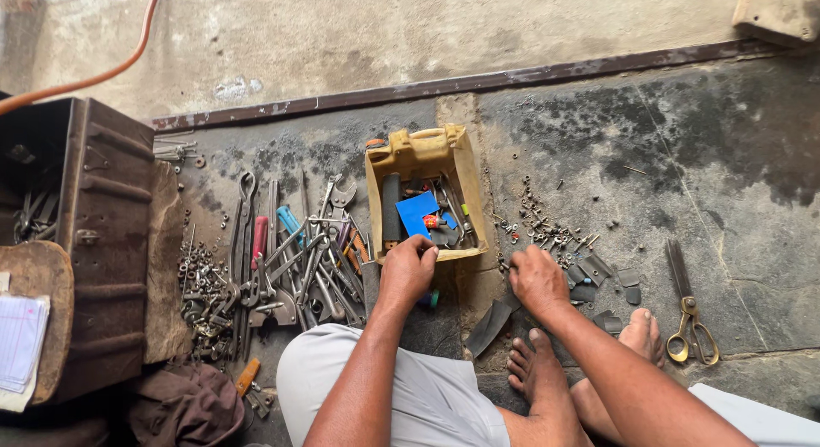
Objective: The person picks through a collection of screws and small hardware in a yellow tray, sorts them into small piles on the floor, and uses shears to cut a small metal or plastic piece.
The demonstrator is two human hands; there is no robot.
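Observation:
My left hand [407, 270] rests at the near edge of a small yellow fabric box [468, 186], fingers curled at its rim; what it grips is hidden. The box holds a blue card, a black cylinder and small parts. My right hand [536, 279] is curled over the floor just right of the box, fingertips among scattered screws and nuts [547, 231], beside flat dark metal pieces [595, 269]. A dark blade-like strip [489, 326] lies just below that hand. Whether it pinches a small part cannot be seen.
A heap of wrenches, pliers and spanners [295, 259] covers the floor left of the box, with bolts [201, 285] beside it. A rusty metal trunk [102, 233] stands at far left. Brass-handled scissors [688, 315] lie at right. My bare feet [534, 366] sit below the hands.

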